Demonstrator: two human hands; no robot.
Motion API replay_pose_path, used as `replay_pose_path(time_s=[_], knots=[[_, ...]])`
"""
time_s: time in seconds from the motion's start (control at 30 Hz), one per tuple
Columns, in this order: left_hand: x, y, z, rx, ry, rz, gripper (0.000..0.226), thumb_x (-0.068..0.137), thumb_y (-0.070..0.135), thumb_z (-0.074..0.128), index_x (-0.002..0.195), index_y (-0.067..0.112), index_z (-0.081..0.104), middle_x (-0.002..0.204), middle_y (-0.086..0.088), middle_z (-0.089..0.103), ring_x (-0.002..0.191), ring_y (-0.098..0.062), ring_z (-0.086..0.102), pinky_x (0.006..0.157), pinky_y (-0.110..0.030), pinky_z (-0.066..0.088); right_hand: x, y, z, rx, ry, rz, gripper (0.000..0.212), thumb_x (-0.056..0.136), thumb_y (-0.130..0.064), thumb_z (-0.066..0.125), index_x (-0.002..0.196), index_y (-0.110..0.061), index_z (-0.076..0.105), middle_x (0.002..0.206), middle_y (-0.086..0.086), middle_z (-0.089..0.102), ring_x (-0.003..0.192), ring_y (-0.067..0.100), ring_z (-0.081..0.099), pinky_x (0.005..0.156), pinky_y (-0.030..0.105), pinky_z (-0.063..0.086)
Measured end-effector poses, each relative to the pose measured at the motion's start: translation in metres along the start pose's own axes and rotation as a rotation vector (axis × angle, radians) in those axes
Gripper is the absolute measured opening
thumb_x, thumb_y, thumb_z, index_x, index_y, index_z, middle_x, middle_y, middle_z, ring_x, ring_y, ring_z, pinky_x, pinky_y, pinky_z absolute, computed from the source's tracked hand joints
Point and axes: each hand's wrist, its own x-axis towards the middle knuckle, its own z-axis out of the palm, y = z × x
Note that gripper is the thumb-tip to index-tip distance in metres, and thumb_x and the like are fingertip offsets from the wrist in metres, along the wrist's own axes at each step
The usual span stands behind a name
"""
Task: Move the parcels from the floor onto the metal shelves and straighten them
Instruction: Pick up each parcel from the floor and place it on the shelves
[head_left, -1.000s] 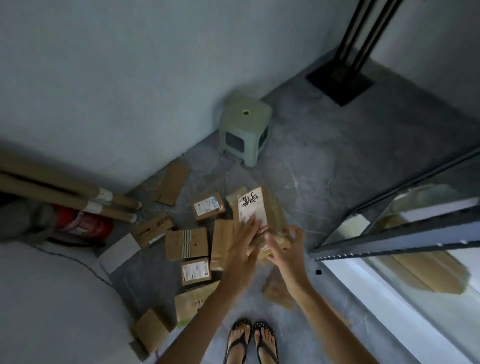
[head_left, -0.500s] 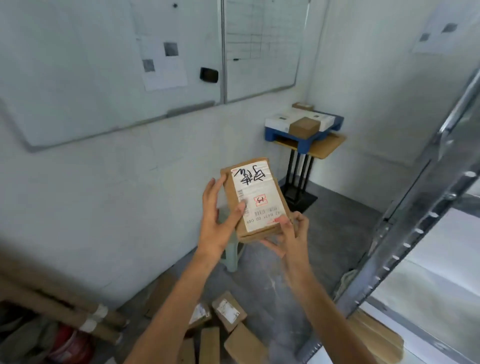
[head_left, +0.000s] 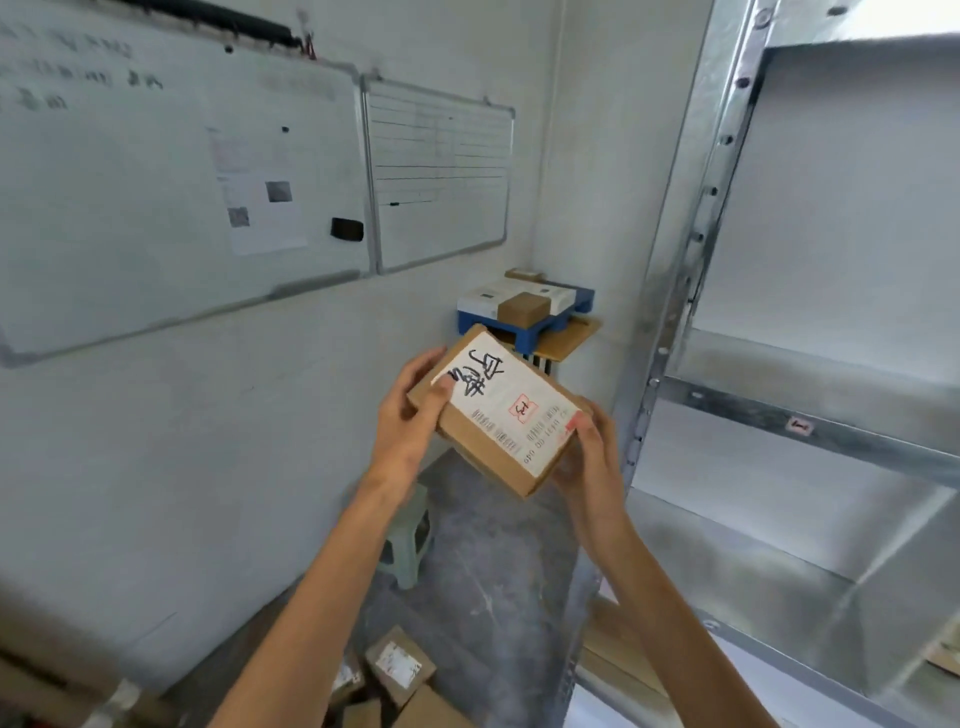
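Parcel held tilted btwn left hand & right hand, beside shelves.

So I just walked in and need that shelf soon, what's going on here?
A person is holding a labelled cardboard parcel in mid-air with both hands: the left hand grips one end, the right hand the other. It is beside the metal shelves, not yet on them. On the floor below lie other parcels.
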Motion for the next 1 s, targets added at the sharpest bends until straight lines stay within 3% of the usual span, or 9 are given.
replay_pose_path(time_s=[0.1, 0.23, 0.37, 0.47, 0.57, 0.63, 0.73, 0.87, 1.0], knots=[[-0.027, 0.001, 0.033, -0.114, 0.198, 0.053, 0.024, 0.097, 0.029, 0.056, 0.12, 0.035, 0.056, 0.122, -0.001, 0.064, 0.111, -0.015, 0.064, 0.082, -0.025, 0.057, -0.022, -0.011, -0.002, -0.012, 0.032, 0.009, 0.08, 0.07, -0.076, 0.063, 0.138, -0.051, 0.03, 0.144, -0.003, 0.047, 0.132, 0.018, 0.047, 0.104, 0.056, 0.044], [-0.064, 0.01, 0.077, -0.213, 0.2, 0.068, 0.034, 0.094, 0.029, 0.057, 0.128, 0.028, 0.051, 0.121, 0.008, 0.061, 0.106, 0.003, 0.062, 0.078, -0.017, 0.053, -0.04, -0.024, -0.004, 0.105, 0.167, 0.022, 0.087, 0.076, -0.057, 0.07, 0.146, -0.041, 0.023, 0.144, -0.001, 0.046, 0.129, 0.019, 0.049, 0.099, 0.055, 0.048], [-0.067, 0.011, 0.073, 0.011, -0.012, 0.192, 0.045, 0.088, 0.034, 0.063, 0.131, 0.036, 0.048, 0.133, 0.02, 0.051, 0.125, 0.011, 0.043, 0.098, -0.008, 0.04, -0.043, -0.056, -0.036, 0.047, 0.3, -0.047, 0.065, 0.078, -0.047, 0.063, 0.137, -0.025, 0.045, 0.129, 0.003, 0.059, 0.118, 0.021, 0.059, 0.088, 0.047, 0.057], [-0.045, 0.025, 0.057, 0.226, -0.293, 0.37, 0.052, 0.089, 0.032, 0.065, 0.136, 0.041, 0.042, 0.15, 0.012, 0.037, 0.139, 0.005, 0.029, 0.111, -0.008, 0.025, -0.049, -0.083, -0.058, -0.093, 0.265, -0.136, 0.05, 0.083, -0.044, 0.059, 0.127, -0.019, 0.056, 0.104, -0.003, 0.069, 0.1, 0.017, 0.067, 0.081, 0.039, 0.059], [-0.042, 0.042, 0.061, 0.233, -0.649, 0.311, 0.058, 0.091, 0.018, 0.065, 0.135, 0.046, 0.041, 0.153, 0.009, 0.034, 0.134, 0.003, 0.039, 0.102, -0.016, 0.042, -0.055, -0.101, -0.069, -0.199, 0.199, -0.191, 0.039, 0.088, -0.044, 0.061, 0.117, -0.019, 0.061, 0.088, -0.007, 0.07, 0.091, 0.015, 0.067, 0.074, 0.033, 0.057], [-0.048, 0.044, 0.067, 0.133, -0.813, 0.208, 0.067, 0.092, 0.011, 0.063, 0.141, 0.045, 0.034, 0.152, 0.006, 0.035, 0.13, -0.004, 0.048, 0.088, -0.024, 0.054, -0.06, -0.109, -0.069, -0.276, 0.168, -0.22, 0.042, 0.085, -0.045, 0.053, 0.119, -0.021, 0.059, 0.094, -0.004, 0.07, 0.089, 0.013, 0.069, 0.073, 0.03, 0.056], [-0.06, 0.035, 0.076, 0.072, -0.908, 0.187, 0.074, 0.093, 0.016, 0.063, 0.149, 0.047, 0.024, 0.16, 0.008, 0.021, 0.14, -0.012, 0.037, 0.093, -0.033, 0.055, -0.068, -0.115, -0.065, -0.304, 0.223, -0.247, 0.049, 0.085, -0.048, 0.051, 0.13, -0.028, 0.048, 0.112, 0.007, 0.062, 0.096, 0.013, 0.066, 0.077, 0.027, 0.055], [-0.088, 0.032, 0.1, -0.071, -0.788, 0.157, 0.06, 0.098, 0.018, 0.055, 0.144, 0.048, 0.031, 0.16, 0.008, 0.017, 0.141, -0.013, 0.035, 0.09, -0.031, 0.056, -0.091, -0.112, -0.059, -0.34, 0.348, -0.326, 0.074, 0.08, -0.063, 0.059, 0.144, -0.047, 0.026, 0.143, 0.008, 0.041, 0.12, 0.02, 0.058, 0.09, 0.04, 0.057], [-0.114, 0.023, 0.129, -0.167, -0.725, 0.218, 0.056, 0.096, 0.024, 0.054, 0.144, 0.048, 0.036, 0.154, 0.024, 0.023, 0.142, -0.009, 0.034, 0.097, -0.037, 0.054, -0.131, -0.093, -0.065, -0.479, 0.343, -0.395, 0.07, 0.087, -0.057, 0.055, 0.144, -0.058, 0.014, 0.155, -0.002, 0.027, 0.137, 0.018, 0.042, 0.1, 0.044, 0.051]])
